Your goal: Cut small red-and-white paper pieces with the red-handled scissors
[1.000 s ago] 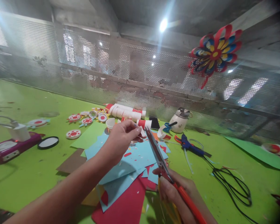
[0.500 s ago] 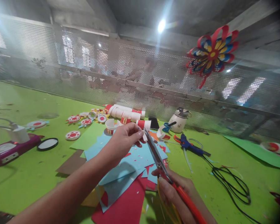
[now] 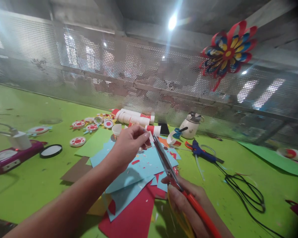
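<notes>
My left hand (image 3: 131, 145) is closed in a pinch on a small white paper piece (image 3: 151, 137), mostly hidden by the fingers. My right hand (image 3: 188, 200) is wrapped around the scissors (image 3: 163, 156), which have a red and a yellow handle. Their blades point away from me, tips close beside the white piece; whether they touch it I cannot tell. Below both hands lie light blue paper sheets (image 3: 131, 180) dotted with scraps, over a red sheet (image 3: 131, 215). A red and white paper cup (image 3: 155, 130) lies just beyond my fingertips.
White stacked cups (image 3: 134, 116) lie at the back, with several round red-and-white paper pieces (image 3: 77, 141) to the left. A blue glue gun (image 3: 203, 152), its black cable (image 3: 245, 195) and a flask (image 3: 190, 125) are at right. A purple power strip (image 3: 17, 155) sits at left.
The white piece looks turned and shows less of its jagged edge. My left hand has shifted slightly upward, and the scissors keep nearly the same place. The camera view has moved a little.
</notes>
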{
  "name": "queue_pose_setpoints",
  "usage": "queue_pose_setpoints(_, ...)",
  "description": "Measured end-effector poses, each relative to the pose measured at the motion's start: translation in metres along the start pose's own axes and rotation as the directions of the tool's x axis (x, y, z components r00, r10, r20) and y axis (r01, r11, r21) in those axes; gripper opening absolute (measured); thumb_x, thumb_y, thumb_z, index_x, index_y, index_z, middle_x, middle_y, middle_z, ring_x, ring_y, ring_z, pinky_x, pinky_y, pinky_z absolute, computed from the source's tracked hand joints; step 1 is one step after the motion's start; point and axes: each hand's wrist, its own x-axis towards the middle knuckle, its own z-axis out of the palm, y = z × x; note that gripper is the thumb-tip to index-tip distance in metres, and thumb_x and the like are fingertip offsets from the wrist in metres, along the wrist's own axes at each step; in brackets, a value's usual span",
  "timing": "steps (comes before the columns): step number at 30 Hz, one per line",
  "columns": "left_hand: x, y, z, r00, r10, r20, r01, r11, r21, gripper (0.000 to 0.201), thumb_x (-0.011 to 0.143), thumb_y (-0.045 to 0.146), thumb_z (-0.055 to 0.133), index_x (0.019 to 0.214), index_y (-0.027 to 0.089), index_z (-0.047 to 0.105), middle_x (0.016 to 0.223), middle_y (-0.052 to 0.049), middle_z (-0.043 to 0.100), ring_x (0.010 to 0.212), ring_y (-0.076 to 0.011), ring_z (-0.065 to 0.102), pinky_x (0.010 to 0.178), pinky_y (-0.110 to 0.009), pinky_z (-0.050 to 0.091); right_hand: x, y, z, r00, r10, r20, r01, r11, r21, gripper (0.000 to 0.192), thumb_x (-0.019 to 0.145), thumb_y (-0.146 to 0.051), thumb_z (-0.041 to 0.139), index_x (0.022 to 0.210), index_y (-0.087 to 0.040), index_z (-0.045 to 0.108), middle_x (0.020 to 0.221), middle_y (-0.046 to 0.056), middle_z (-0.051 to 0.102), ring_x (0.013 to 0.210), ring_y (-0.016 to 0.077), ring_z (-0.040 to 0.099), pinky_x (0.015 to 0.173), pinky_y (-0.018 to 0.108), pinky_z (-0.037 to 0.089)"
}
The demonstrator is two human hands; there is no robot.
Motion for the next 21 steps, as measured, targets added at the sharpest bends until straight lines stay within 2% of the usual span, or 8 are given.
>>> queue_pose_setpoints(3,0.003,-0.003,-0.002,0.997,0.030,-0.066,-0.030,1.000,0.005,0.011,0.077,0.021,0.059,0.068,0.016,0.055,0.065,0.000,0.060,0.061,-0.0108,0.056,0.061,-0.025,0.046,-0.001,0.003,0.001,1.000,0.008,-0.024,-0.009,0.999,-0.034,0.043,0.085,-0.055,0.045,0.090,-0.017,0.063,0.062,-0.002,0.045,0.055,0.0145,0.040,0.051,0.026,0.031)
queue_pose_setpoints(6,0.005,-0.005,-0.004,0.997,0.021,-0.081,-0.024,0.999,-0.043,0.011,0.077,0.020,0.059,0.069,0.015,0.055,0.066,0.000,0.061,0.063,-0.0107,0.058,0.064,-0.025,0.048,-0.001,0.006,0.002,1.000,0.018,0.010,-0.017,0.999,-0.032,0.045,0.084,-0.057,0.043,0.091,-0.017,0.062,0.062,-0.001,0.047,0.055,0.0152,0.042,0.051,0.026,0.032)
queue_pose_setpoints(12,0.004,-0.005,-0.002,0.997,0.017,-0.078,-0.023,0.997,-0.077,0.012,0.076,0.017,0.060,0.066,0.014,0.053,0.058,0.003,0.058,0.056,-0.0087,0.056,0.061,-0.023,0.048,0.000,0.009,0.002,0.997,-0.066,0.045,0.068,0.996,-0.063,0.049,0.086,-0.059,0.040,0.084,-0.017,0.064,0.054,-0.004,0.038,0.047,0.0115,0.035,0.043,0.023,0.026)
queue_pose_setpoints(21,0.002,-0.004,0.000,0.997,-0.014,-0.081,0.007,0.996,-0.088,0.014,0.077,0.013,0.058,0.065,0.015,0.053,0.056,0.003,0.057,0.054,-0.0075,0.056,0.056,-0.021,0.046,0.000,0.012,0.003,0.998,-0.038,0.044,0.039,0.999,-0.017,0.050,0.087,-0.060,0.039,0.087,-0.016,0.063,0.054,-0.005,0.033,0.049,0.0114,0.032,0.045,0.024,0.024)
